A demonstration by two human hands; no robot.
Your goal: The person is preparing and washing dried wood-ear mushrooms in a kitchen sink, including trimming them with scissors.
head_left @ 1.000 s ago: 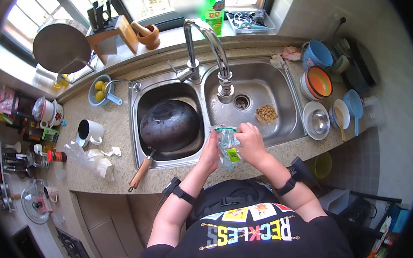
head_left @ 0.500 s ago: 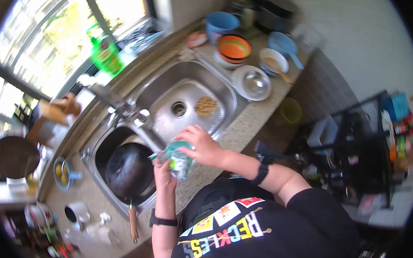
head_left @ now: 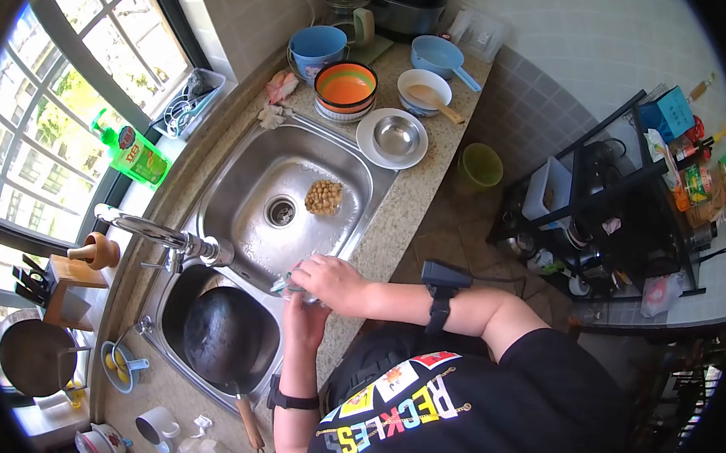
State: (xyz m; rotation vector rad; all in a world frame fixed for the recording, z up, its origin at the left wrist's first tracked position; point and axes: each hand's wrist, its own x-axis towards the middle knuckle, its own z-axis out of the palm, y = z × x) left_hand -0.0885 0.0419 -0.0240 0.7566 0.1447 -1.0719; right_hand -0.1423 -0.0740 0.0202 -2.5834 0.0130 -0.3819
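Note:
A crumpled clear-and-green plastic packet [head_left: 282, 286] sits between my two hands above the divider of the double sink, mostly covered by them. My left hand [head_left: 304, 322] holds it from below, its fingers largely hidden. My right hand [head_left: 331, 284] lies over the top with fingers curled round it. Beyond them, a heap of small tan round pieces [head_left: 324, 198] rests in the larger steel basin [head_left: 254, 164], beside the drain [head_left: 281, 211]. A dark wok [head_left: 222, 334] fills the smaller basin.
A faucet [head_left: 165, 234] reaches over the sink edge. Bowls [head_left: 345, 88], a metal bowl on a plate [head_left: 395, 136] and a blue pan [head_left: 436, 55] stand on the far counter. Left are a knife block [head_left: 70, 286] and detergent bottle [head_left: 136, 156]. A black rack [head_left: 584, 191] stands right.
The view has turned and sharpened. The packet, spread and visible before, is now bunched and mostly hidden, with my right hand closed over it and my hands closer together.

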